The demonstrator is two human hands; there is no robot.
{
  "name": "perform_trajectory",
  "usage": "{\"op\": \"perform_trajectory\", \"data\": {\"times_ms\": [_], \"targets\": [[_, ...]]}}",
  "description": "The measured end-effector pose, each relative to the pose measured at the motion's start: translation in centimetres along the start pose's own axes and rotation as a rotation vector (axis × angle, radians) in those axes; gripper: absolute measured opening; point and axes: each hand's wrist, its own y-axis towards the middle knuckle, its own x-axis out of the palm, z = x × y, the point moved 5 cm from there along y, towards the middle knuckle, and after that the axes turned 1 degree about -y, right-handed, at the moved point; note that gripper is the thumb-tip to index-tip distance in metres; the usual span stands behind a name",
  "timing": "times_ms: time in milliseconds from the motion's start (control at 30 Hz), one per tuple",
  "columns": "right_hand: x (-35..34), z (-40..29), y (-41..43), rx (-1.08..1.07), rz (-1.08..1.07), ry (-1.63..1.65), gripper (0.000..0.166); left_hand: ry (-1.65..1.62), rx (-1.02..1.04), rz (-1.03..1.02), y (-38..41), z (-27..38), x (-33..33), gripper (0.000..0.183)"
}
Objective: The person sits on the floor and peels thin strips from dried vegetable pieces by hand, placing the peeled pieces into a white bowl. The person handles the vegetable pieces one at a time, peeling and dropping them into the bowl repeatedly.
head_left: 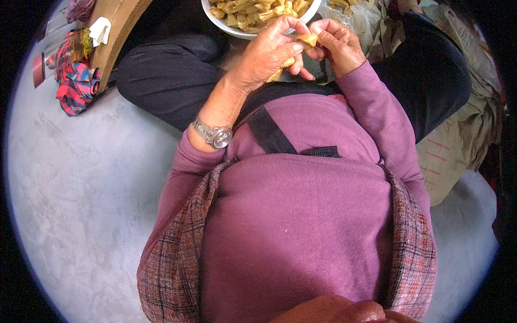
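Observation:
Both my hands meet over my crossed legs, just below a white bowl (241, 34) filled with pale yellow, folded or knotted strips. My left hand (272, 54), with a metal wristwatch (220, 137) on its forearm, holds a small yellow folded piece (307, 39) between thumb and fingers. A second yellow strip (278, 72) hangs under the same palm, held by its lower fingers. On the other side, my right hand (337, 42) pinches the right edge of the folded piece with thumb and forefinger. What exactly the strips are made of, I cannot tell.
Clear plastic bags (359, 20) with more yellow pieces lie right of the bowl. A brown sack (444, 161) with red marks spreads under my right leg. At the left stand a curved wooden edge (115, 36), a white tissue (99, 31) and a plaid cloth (78, 87).

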Motion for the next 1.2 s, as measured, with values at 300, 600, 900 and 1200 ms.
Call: {"op": "perform_trajectory", "data": {"times_ms": [300, 600, 900, 1200], "targets": [[-3.7, 0.1, 1.1, -0.113, 0.243, 0.163, 0.01, -0.025, -0.017, -0.01, 0.1, 0.2, 1.5, 0.033], [-3.2, -1.1, 1.3, -0.154, 0.174, 0.17, 0.019, 0.211, 0.092, 0.046, 0.0, 0.8, 1.3, 0.037], [-0.7, -2.5, 0.2, -0.133, 0.128, -0.11, 0.029, 0.417, 0.104, 0.109, 0.0, 1.0, 1.1, 0.032], [-2.4, -2.4, 1.1, -0.148, 0.179, -0.178, 0.029, 0.383, 0.076, 0.095, 0.3, 0.7, 1.3, 0.039]]}}
